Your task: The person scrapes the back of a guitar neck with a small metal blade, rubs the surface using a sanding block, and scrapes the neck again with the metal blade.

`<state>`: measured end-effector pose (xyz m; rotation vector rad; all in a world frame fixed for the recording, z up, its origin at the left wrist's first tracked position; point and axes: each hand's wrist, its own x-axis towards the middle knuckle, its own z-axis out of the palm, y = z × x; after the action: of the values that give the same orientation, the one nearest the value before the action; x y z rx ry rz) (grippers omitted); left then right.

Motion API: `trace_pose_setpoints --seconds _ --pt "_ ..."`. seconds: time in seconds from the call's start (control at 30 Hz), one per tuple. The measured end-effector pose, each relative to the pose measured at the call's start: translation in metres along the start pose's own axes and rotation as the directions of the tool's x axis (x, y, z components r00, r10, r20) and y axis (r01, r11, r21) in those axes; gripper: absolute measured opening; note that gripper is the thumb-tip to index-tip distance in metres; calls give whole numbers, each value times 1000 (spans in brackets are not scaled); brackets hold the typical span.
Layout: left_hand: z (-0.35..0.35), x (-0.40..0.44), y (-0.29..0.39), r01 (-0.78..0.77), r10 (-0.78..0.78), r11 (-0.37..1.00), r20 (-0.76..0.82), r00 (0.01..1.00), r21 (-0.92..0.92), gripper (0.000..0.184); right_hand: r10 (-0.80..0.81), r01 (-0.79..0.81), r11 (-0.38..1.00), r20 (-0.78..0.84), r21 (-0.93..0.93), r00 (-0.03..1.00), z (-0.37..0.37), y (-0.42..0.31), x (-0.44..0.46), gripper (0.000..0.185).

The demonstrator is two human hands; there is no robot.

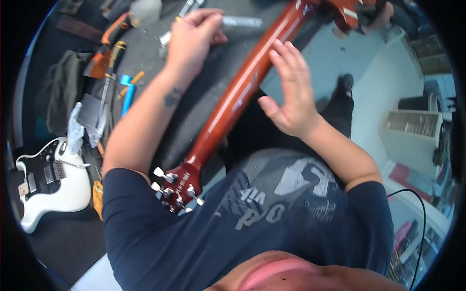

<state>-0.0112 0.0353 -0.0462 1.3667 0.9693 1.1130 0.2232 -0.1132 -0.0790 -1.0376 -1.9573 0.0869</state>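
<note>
A glossy reddish-brown guitar neck [230,104] slants from upper right to lower left, its back facing up. At its lower end is the headstock [183,184], with several silver tuners, close to my shirt. My left hand [194,36] is at the upper left of the neck, its fingers pinched around a flat silver strip [242,21] that points toward the neck and is blurred. On the neck's right side my right hand [293,92] has its fingers stretched out, with the fingertips at the neck's edge and nothing in the grip.
A white electric guitar [77,191] lies at the left on the dark bench. Above it are an orange-handled saw [100,63], a blue tool [128,94], a dark cloth [68,92] and a plastic bag [75,128]. A white cabinet [412,138] stands at right; a black cable [424,218] hangs nearby.
</note>
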Motion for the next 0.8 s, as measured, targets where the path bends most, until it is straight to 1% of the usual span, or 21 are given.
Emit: trace_pose_setpoints --seconds 0.03,0.07,0.1,0.13,0.27,0.37,0.47,0.57,0.6,0.7,0.77,0.8 --pt "0 1 -2 -40 40 999 2 999 -24 20 45 -43 999 93 -25 995 14 -2 -21 89" --pt "2 2 1 8 -8 1000 -40 999 -6 19 50 -53 999 158 13 986 30 -2 -44 104" --pt "3 3 3 51 -49 999 -81 995 16 19 33 -44 997 157 66 987 41 -8 -59 102" --pt "3 2 3 44 -47 998 -63 997 -41 17 18 -23 999 165 30 986 44 -7 -69 101" --pt "3 3 5 53 -56 997 -57 997 -51 17 -2 17 997 198 -72 980 41 -1 -71 94" --pt "4 2 7 55 -58 998 -67 996 -41 17 124 -130 990 122 45 985 45 1 -70 84" --pt "4 1 7 55 -58 998 -61 997 -41 17 149 -151 988 70 32 986 46 1 -62 75" --pt "6 1 10 63 -66 997 -54 996 -46 17 104 -110 993 142 31 984 44 -11 -60 74" --pt "7 0 12 65 -67 997 -60 996 -33 17 118 -124 992 154 34 981 46 -13 -61 76" --pt "6 2 11 59 -60 998 -51 997 -31 17 133 -132 991 143 -21 981 44 -5 -58 78" --pt "4 0 9 59 -60 998 -47 997 -35 17 210 -210 978 44 -1 977 45 0 -52 76" --pt "4 0 10 61 -62 998 -44 997 -33 17 186 -187 982 42 11 982 45 1 -54 74"
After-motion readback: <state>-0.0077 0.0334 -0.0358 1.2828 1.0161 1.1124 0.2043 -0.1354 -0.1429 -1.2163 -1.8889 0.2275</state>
